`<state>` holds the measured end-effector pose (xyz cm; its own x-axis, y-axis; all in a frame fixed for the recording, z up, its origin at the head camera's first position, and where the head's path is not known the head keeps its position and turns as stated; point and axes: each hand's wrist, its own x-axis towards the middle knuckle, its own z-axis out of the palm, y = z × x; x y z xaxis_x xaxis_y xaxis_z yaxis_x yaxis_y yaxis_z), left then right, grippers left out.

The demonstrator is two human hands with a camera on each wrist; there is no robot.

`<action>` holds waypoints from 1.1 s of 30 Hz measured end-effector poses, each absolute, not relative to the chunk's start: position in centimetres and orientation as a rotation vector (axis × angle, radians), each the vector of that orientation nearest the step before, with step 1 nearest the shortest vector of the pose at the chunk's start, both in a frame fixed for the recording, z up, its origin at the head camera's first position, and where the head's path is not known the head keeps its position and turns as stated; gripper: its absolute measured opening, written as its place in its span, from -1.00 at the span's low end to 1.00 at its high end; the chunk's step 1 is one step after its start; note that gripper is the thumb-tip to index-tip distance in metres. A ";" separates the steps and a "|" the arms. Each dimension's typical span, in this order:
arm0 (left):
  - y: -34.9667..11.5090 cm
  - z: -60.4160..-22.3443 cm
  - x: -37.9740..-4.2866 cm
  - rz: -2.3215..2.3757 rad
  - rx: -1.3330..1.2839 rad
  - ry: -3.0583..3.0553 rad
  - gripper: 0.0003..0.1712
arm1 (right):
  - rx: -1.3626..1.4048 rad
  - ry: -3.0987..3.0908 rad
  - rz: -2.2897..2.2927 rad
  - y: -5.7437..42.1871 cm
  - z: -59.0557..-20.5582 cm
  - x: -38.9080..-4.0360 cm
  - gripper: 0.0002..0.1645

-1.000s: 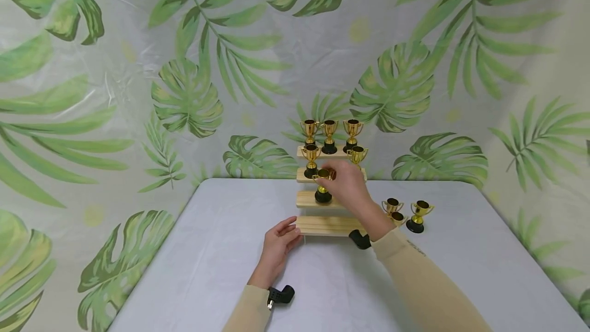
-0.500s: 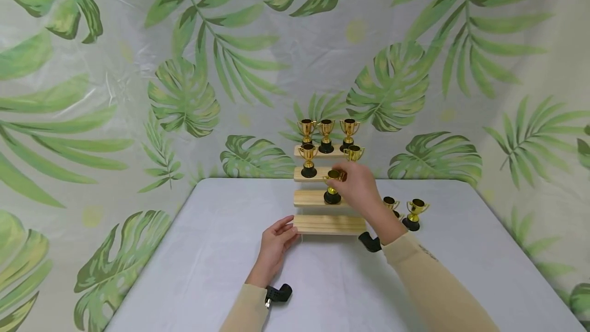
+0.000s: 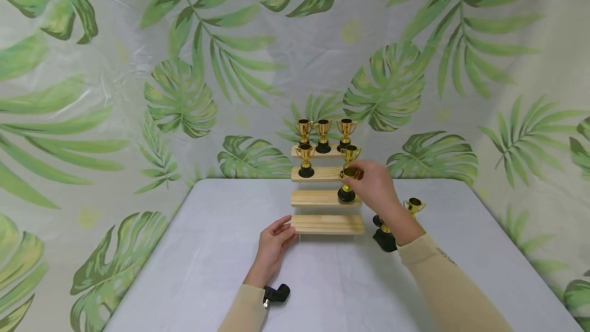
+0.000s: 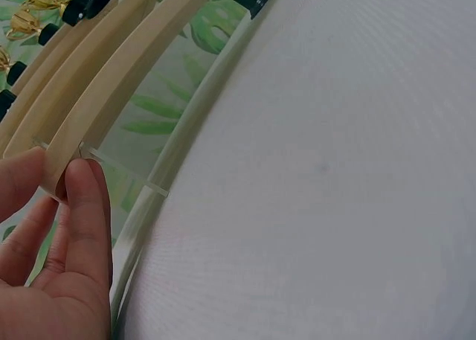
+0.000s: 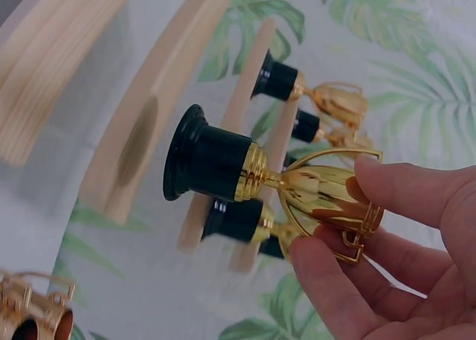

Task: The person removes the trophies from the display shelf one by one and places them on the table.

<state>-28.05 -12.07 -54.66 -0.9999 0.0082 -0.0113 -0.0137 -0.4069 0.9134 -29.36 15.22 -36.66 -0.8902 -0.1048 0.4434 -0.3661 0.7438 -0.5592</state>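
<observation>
The right hand pinches a gold trophy by its cup, leaving its foot free just above the second-lowest step of the wooden stand; the left hand grips that stand's lower-left corner, seemingly steadying it. Other trophies occupy the stand's upper two steps and the bench to its right.

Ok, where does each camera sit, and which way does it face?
Head: worn on the head, looking forward and down at the wooden stand; left hand, right hand and beige sleeves show.
Left wrist: worn there, looking along the stand's shelves from their left end; the left hand shows.
Right wrist: worn there, looking at the held trophy; the right hand shows.
Shared: head and right wrist both show the right hand holding that trophy.
</observation>
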 end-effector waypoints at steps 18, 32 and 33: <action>-12.0 -54.6 -28.1 2.622 -0.002 1.698 -0.47 | 0.240 -2.561 0.883 20.0 -36.0 -28.6 -0.55; -11.9 -54.4 -28.1 2.628 -0.034 1.694 -0.49 | 0.215 -2.537 0.798 23.0 -36.8 -28.1 -0.58; -11.9 -54.4 -28.1 2.629 -0.037 1.692 -0.49 | 0.211 -2.537 0.797 23.2 -36.8 -28.0 -0.59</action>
<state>-28.08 -11.91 -54.41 -0.9996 -0.0005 -0.0281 -0.0253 -0.4143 0.9098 -28.03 23.21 -36.82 -0.8781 -0.0059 0.4784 -0.2784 0.8194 -0.5010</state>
